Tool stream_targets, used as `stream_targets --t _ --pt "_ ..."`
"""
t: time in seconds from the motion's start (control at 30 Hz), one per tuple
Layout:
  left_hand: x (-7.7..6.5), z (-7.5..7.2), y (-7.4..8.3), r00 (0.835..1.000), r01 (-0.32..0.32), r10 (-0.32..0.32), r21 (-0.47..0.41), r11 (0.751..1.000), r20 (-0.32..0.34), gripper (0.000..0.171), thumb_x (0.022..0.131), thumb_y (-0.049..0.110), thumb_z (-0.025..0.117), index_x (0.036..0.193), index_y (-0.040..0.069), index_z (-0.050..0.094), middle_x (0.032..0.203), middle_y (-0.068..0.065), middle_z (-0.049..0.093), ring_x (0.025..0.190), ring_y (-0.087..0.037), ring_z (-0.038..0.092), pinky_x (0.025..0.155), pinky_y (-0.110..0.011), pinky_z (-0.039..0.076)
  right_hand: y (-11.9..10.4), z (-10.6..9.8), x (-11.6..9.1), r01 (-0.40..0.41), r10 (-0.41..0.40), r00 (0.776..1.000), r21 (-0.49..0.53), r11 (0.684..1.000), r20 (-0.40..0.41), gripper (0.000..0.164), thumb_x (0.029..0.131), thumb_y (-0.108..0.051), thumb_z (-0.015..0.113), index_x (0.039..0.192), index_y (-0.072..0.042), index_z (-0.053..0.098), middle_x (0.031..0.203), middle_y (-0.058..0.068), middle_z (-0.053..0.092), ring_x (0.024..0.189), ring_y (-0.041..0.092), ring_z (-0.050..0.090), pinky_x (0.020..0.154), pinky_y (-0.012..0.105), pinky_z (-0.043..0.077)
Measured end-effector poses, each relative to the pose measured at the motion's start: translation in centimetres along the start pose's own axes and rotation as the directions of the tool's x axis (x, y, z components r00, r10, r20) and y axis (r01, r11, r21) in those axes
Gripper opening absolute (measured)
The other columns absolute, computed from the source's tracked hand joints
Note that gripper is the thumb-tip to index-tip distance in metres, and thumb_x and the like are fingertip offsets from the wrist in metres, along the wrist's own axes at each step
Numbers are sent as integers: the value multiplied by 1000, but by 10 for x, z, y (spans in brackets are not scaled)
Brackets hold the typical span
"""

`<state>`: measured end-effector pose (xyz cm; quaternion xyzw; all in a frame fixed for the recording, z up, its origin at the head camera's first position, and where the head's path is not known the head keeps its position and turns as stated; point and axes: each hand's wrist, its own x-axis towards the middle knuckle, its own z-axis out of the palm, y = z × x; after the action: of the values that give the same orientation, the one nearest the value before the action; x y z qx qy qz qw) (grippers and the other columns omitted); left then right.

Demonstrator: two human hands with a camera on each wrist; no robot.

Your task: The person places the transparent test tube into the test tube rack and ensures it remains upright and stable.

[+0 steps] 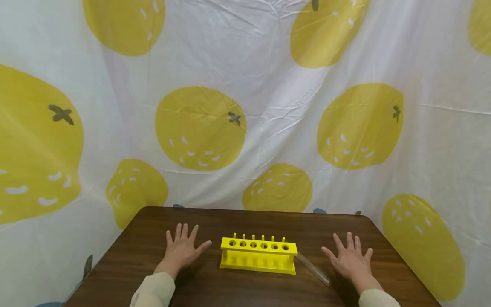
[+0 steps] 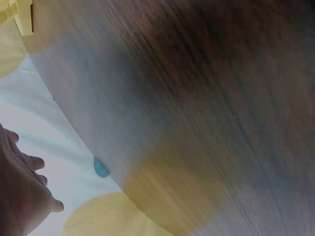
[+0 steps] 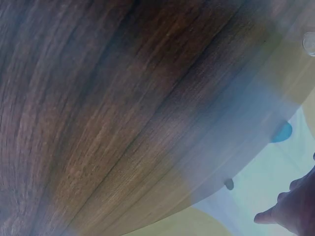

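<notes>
A yellow test tube rack (image 1: 258,255) stands on the brown table, with a row of round holes on top and several pegs behind them. Just right of it lies a clear glass test tube (image 1: 314,269), slanting toward the near right; its rounded end (image 3: 309,44) shows at the edge of the right wrist view. To the left of the rack, my left hand (image 1: 182,250) is spread with straight fingers, holding nothing. My right hand (image 1: 350,258) is likewise spread and holds nothing, to the right of the tube. A corner of the rack (image 2: 23,17) appears in the left wrist view.
The dark wood-grain table (image 1: 207,221) has rounded far corners. Behind it and along both sides hangs a white cloth (image 1: 268,128) printed with large yellow fruit.
</notes>
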<state>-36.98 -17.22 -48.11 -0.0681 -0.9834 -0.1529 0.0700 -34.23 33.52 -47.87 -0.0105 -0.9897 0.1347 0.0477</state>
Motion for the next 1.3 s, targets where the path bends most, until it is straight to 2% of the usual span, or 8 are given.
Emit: stream_targets --t 0.2,0.4,0.53,0.77,1.03,1.3 --pt "-1 0 3 1000 3 -3 -12 1000 -12 89 94 72 40 154 7 34 155 -34 22 146 -51 7 109 -72 -3 0 1 0 3 -4 1000 -16 1000 -23 94 94 -75 29 155 -3 27 154 41 4 139 61 2 97 83 -3" --pt "-1 1 6 1000 11 -12 -53 999 -14 89 94 72 39 153 6 35 155 -34 24 146 -50 9 109 -73 -2 -2 0 -1 10 -10 999 8 1000 -39 92 96 -71 33 155 -1 23 153 42 3 139 62 3 97 84 0" --pt "1 3 8 1000 11 -13 -90 996 -20 88 94 72 39 152 6 38 155 -33 25 146 -49 9 109 -72 -1 -4 1 0 13 -13 998 -2 1000 -54 92 96 -72 31 155 -2 23 153 42 5 139 61 5 97 83 1" --pt "1 3 15 1000 11 -14 -124 992 -19 88 93 74 39 149 5 42 155 -32 26 146 -49 10 109 -72 0 -7 1 0 18 -18 996 -8 1000 -84 84 99 -65 37 154 -2 27 153 42 8 138 61 8 98 83 4" --pt "1 5 22 1000 19 -21 -195 981 -13 84 95 69 42 150 6 40 155 -31 25 146 -49 10 110 -72 0 -9 3 4 12 -14 995 -16 1000 -102 91 96 -74 27 154 -3 27 153 41 10 138 60 11 100 82 7" --pt "2 9 28 1000 17 -21 -225 974 -14 81 96 68 42 150 8 41 156 -29 26 146 -47 11 110 -71 -2 -12 3 4 -1 1 998 -1 1000 -69 94 95 -75 24 155 -3 24 153 42 7 138 61 9 100 81 6"
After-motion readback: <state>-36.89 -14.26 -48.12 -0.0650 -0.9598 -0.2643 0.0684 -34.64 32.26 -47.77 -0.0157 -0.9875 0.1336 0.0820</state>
